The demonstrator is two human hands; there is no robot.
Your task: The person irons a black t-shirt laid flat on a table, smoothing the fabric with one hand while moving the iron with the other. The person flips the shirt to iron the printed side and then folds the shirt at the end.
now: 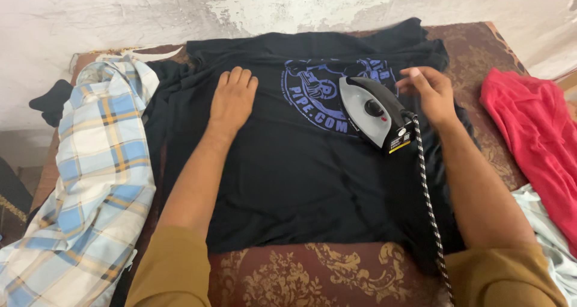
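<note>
One black shirt [288, 162], left hand [231, 99] flat, open on it, right hand [430, 90] loose, empty, at 3 o'clock of one iron [375, 111], one plaid shirt [96, 181] at 9 o'clock, one red cloth [535, 126] at 3 o'clock.

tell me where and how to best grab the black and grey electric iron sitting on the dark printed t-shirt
Probably by the black handle along the top of the black and grey electric iron, coming from above and from the right, where the right hand already hovers. The braided black and white cord leaves its near end, so grip ahead of that. Its grey body faces up, soleplate down on the dark printed t-shirt.
</note>
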